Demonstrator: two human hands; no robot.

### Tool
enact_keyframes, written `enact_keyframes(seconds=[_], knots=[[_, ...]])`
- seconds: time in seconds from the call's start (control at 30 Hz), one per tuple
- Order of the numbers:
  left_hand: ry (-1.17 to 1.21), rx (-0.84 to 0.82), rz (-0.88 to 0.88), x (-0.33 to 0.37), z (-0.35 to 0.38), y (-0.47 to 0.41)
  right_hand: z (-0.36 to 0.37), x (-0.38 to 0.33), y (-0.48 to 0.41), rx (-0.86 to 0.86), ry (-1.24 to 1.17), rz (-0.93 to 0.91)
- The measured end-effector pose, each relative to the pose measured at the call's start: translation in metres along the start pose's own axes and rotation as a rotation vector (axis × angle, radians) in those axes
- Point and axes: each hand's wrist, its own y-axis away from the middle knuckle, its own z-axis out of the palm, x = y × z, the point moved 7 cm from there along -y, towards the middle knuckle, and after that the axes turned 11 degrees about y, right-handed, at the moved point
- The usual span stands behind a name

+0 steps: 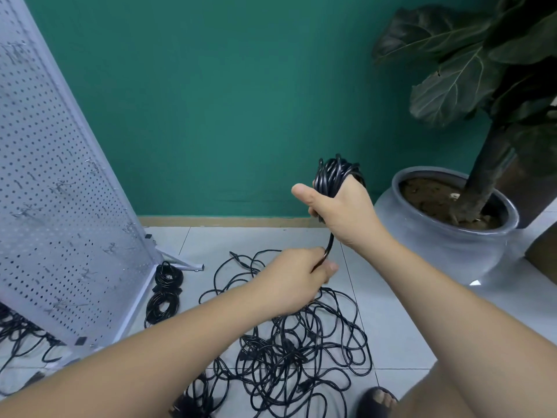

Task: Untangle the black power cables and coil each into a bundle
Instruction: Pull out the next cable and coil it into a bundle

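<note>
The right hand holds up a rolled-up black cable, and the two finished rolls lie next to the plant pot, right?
Not quite. The right hand does hold up the coiled cable, but the two finished bundles lie by the foot of the white pegboard on the left, well apart from the plant pot. The head view shows this.

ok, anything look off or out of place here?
Only the expected mess: a tangle of black cable sprawls on the floor by the foot, and more loose cable lies behind the pegboard. Two bundles sit neat. No damage visible.
</note>
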Motion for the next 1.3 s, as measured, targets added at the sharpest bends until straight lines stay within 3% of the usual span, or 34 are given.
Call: enact_keyframes(seconds=[0.1, 0.27, 0.43, 0.57, 0.77, 0.87, 1.03, 1.13, 1.3], knots=[[-0.125, 0.045, 0.099, 0.008, -0.020, 0.003, 0.007, 0.008, -0.002, -0.050, 0.094, -0.034], [-0.017, 0.192, 0.229, 0.030, -0.064, 0.010, 0.021, 0.009, 0.004, -0.106, 0.150, -0.047], [0.176, 0.267, 0.234, 0.031, -0.105, 0.009, 0.038, 0.007, 0.022, -0.259, -0.013, 0.094], [0.294, 0.171, 0.226, 0.026, -0.118, 0.006, 0.057, -0.010, 0.040, -0.456, -0.176, 0.153], [0.446, 0.165, 0.208, 0.010, -0.137, 0.003, 0.062, -0.034, 0.056, -0.590, -0.347, 0.053], [0.547, 0.153, 0.208, 0.001, -0.142, -0.001, 0.058, -0.042, 0.059, -0.604, -0.308, -0.051], [0.700, 0.199, 0.210, -0.015, -0.141, -0.008, 0.053, -0.050, 0.059, -0.591, -0.355, -0.069], [0.694, 0.272, 0.133, -0.028, -0.128, -0.015, 0.042, -0.055, 0.057, -0.522, -0.427, -0.063], [0.667, 0.218, 0.022, -0.028, -0.080, -0.021, 0.020, -0.059, 0.048, -0.309, -0.588, -0.051]])
